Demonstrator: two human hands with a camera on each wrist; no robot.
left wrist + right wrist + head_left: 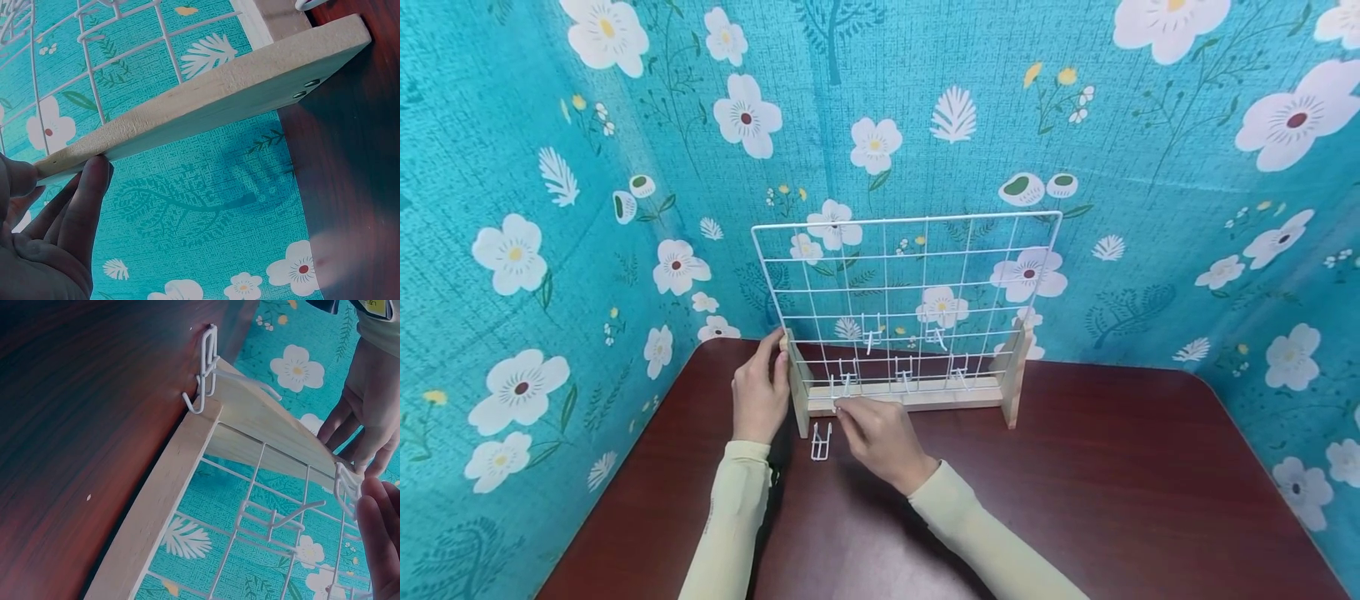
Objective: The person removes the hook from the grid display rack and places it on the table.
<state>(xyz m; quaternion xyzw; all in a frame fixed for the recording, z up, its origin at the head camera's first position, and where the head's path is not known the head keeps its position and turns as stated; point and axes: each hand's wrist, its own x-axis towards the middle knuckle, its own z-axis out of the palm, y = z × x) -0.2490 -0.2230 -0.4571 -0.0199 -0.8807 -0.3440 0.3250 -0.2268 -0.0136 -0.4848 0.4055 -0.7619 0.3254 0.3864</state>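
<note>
A white wire grid panel [907, 220] stands upright in a wooden stand, with several white wire hooks [871, 333] hanging on it. My left hand [760, 396] holds the upper end of the stand's left wooden side board [187, 106], thumb on one side and fingers on the other. In front of the grid's lower left, my right hand [883, 437] pinches another white wire hook [345, 490]; whether this hook touches the grid wires I cannot tell. One loose wire hook [821, 442] lies on the table by the foot of the left board.
The stand's right side board [1017, 379] and bottom wooden bar [925, 400] rest on a dark red-brown table [1120, 483]. A turquoise flowered cloth [880, 100] hangs behind the table and along its sides.
</note>
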